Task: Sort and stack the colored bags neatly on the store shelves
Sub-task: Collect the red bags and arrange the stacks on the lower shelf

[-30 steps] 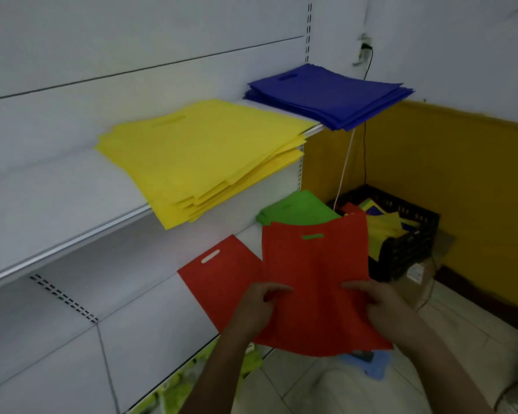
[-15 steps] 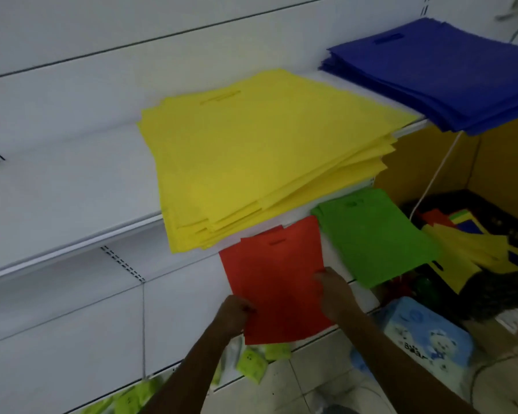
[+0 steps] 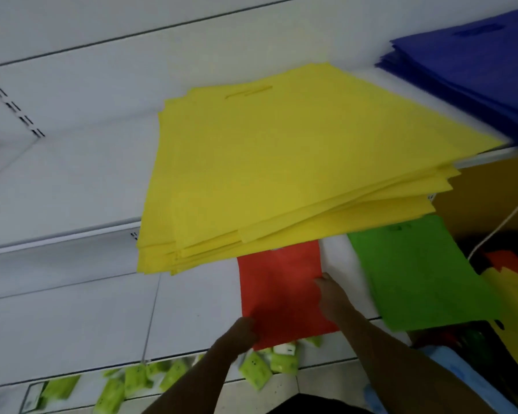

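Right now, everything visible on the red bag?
The red bag is flat, matte, fabric-like and rectangular. It lies on the lower shelf, its far end hidden under the overhanging yellow stack, its near end past the shelf edge. The left hand grips its near left corner; the right hand rests on its right edge. The green bag lies apart.

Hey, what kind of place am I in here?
Likely a small shop: white slotted retail shelving, bags stacked by colour, such as the yellow bags and blue bags, and small green packets lower down.
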Demonstrator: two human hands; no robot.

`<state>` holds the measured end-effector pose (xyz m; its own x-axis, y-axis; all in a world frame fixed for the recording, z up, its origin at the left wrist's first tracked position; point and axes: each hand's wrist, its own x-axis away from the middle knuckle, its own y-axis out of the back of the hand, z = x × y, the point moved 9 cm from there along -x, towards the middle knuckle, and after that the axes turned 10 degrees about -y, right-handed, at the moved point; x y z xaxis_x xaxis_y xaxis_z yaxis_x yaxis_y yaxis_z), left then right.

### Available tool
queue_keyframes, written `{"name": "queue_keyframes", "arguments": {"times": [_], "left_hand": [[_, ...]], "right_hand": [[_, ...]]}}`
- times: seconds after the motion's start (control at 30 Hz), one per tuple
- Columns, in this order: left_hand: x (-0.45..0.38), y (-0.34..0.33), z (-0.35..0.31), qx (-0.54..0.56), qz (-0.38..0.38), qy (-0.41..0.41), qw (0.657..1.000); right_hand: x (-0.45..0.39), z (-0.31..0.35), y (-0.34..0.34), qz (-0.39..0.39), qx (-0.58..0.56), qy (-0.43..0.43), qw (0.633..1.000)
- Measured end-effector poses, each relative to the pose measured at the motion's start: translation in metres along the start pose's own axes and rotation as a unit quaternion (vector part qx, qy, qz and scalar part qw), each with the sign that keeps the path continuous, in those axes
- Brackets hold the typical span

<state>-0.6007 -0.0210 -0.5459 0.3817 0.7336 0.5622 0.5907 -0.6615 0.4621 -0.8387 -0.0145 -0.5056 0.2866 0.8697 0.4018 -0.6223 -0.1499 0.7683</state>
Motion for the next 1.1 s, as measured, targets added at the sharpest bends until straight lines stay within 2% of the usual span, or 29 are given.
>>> {"name": "queue_keyframes", "arguments": {"times": [0.07,0.17,0.23,0.3,0.37,0.5,0.57,0.7,0.8,0.93,1.03,1.1], "left_hand": [[-0.008,-0.003,0.02,0.013,-0.009,0.005,1.0],[0.008,0.001,0.017,0.04,0.007,0.029,0.999],[0.02,0.014,0.005,0.054,-0.037,0.018,0.998],[0.031,0.035,-0.013,0.095,-0.12,-0.032,0.988],[0.053,0.062,-0.025,0.153,-0.215,-0.072,0.962],[0.131,0.121,-0.041,0.288,-0.36,-0.116,0.88],[0.181,0.152,-0.042,0.299,-0.405,-0.154,0.85],[0.284,0.21,-0.023,0.277,-0.483,-0.198,0.807],[0.356,0.248,-0.001,0.262,-0.532,-0.229,0.772],[0.433,0.298,0.029,0.256,-0.546,-0.274,0.749],[0.478,0.333,0.047,0.245,-0.553,-0.305,0.735],[0.505,0.351,0.056,0.245,-0.573,-0.319,0.714]], "right_hand": [[-0.009,-0.002,-0.005,0.003,0.02,-0.008,1.0],[-0.011,-0.01,0.003,-0.046,0.091,-0.091,0.991],[-0.006,-0.004,0.014,-0.084,0.077,-0.116,0.987],[0.0,0.023,0.016,-0.072,-0.042,-0.078,0.993],[0.015,0.069,0.008,-0.012,-0.152,-0.009,0.988],[0.077,0.173,-0.005,0.095,-0.269,0.113,0.952],[0.115,0.22,-0.008,0.141,-0.295,0.154,0.932],[0.204,0.306,-0.008,0.217,-0.316,0.212,0.899],[0.257,0.358,-0.008,0.245,-0.354,0.236,0.871],[0.305,0.415,-0.007,0.239,-0.426,0.235,0.84],[0.335,0.454,-0.005,0.205,-0.424,0.263,0.842],[0.356,0.481,-0.003,0.194,-0.407,0.291,0.844]]}}
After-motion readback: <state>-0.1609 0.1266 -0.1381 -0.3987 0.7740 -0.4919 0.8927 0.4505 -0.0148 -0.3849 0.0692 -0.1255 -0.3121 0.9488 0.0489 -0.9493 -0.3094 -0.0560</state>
